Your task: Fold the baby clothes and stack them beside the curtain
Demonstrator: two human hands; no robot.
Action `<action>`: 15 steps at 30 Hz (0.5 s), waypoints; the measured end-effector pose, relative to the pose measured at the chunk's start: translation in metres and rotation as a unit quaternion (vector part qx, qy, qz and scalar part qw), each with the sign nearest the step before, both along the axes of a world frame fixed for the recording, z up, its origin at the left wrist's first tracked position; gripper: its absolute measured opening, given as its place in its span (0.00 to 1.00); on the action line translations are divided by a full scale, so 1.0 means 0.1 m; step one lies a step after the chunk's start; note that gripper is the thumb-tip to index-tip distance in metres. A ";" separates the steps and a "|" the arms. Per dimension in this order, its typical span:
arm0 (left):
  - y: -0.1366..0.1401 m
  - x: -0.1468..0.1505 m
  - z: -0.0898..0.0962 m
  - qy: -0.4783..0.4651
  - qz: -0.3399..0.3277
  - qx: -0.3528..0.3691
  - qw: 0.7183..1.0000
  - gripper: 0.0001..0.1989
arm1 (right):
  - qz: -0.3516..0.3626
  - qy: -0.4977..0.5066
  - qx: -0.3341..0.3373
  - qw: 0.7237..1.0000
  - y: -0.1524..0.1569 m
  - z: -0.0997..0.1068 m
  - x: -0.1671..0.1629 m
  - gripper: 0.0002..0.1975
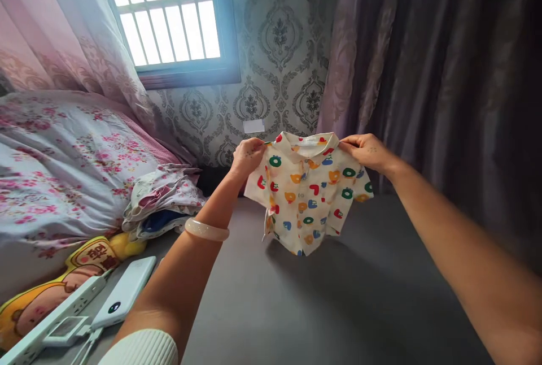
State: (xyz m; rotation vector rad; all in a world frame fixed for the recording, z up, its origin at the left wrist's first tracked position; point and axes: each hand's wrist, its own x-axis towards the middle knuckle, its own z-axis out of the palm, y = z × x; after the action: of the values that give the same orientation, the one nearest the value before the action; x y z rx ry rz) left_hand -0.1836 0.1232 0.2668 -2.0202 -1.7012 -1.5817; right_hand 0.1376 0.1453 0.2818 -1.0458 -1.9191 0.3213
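Note:
A small short-sleeved shirt (302, 195), cream with a print of red, green, yellow and blue shapes, hangs spread out between my hands. Its buttoned front faces me and the collar is at the top. My left hand (249, 157) pinches the shoulder on the left side. At the opposite shoulder, my right hand (367, 150) grips the cloth with closed fingers. The shirt's hem hangs just over the grey surface (237, 297) and throws a shadow on it. A pale bangle circles my left forearm.
Folded clothes (165, 201) are stacked at the left beside a floral quilt (76, 156). Nearer lie a yellow cartoon cushion (38, 303), a power strip (55, 320) and a white power bank (125, 291) with cables. Dark curtains (432, 71) hang on the right.

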 end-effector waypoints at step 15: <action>-0.14 0.13 0.00 0.040 0.040 0.081 0.995 0.11 | -0.239 -0.169 0.263 0.919 -0.21 -0.05 -0.20 0.19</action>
State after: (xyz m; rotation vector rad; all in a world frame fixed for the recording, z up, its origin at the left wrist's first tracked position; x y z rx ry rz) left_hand -0.1711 0.1096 0.2671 -1.8889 -1.5516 -1.5359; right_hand 0.1176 0.1240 0.2768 -1.1955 -1.8069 -0.6582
